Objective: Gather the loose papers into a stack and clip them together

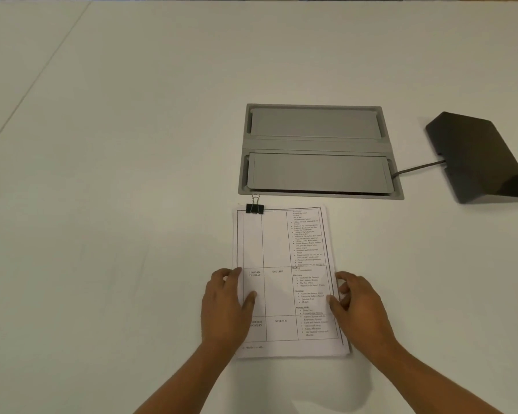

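Head view shows the papers (pixel 284 282) stacked on the table (pixel 117 204), black clip (pixel 254 208) already on the top corner. Left hand (pixel 225 306) and right hand (pixel 359 309) rest loosely on the sides, grabbing nothing. Edges look even, I think. Next I just let go.

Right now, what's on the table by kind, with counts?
Paper stack: 1
Black binder clip, clamped on the stack's top left edge: 1
Grey cable hatch set in the table: 1
Black wedge-shaped device with a cable: 1
Total: 4
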Demonstrator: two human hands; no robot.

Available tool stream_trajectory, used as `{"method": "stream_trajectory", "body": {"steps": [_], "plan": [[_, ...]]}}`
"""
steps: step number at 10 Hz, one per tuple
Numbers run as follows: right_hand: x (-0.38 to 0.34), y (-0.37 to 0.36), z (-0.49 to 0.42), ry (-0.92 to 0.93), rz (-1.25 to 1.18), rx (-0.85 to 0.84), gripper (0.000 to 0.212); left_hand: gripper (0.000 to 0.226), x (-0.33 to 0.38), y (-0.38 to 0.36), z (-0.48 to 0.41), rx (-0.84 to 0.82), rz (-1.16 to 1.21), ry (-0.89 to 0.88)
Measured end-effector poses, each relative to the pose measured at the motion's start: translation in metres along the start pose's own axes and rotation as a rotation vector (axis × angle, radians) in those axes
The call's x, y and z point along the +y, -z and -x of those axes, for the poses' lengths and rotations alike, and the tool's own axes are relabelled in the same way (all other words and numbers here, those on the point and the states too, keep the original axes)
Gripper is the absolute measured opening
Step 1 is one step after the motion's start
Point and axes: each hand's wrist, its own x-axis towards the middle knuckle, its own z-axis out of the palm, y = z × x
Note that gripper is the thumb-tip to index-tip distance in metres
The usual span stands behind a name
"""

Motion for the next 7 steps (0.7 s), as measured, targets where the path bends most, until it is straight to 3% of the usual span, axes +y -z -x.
{"method": "stream_trajectory", "body": {"steps": [2,4,6,7], "plan": [[0.005,-0.009,0.019,0.230,0.462,0.070,0.054,0.062,-0.015,-0.003,0.009,-0.074,-0.238,-0.117],[0.009,-0.003,0.038,0.151,0.456,-0.088,0.073,0.086,-0.020,0.003,0.033,-0.106,-0.338,-0.258],[0.024,0.003,0.058,0.161,0.492,-0.233,0.099,0.077,-0.044,-0.003,0.063,-0.179,-0.470,-0.326],[0.018,0.016,0.064,0.172,0.501,-0.148,0.082,0.075,-0.033,0.009,0.067,-0.142,-0.460,-0.368]]}}
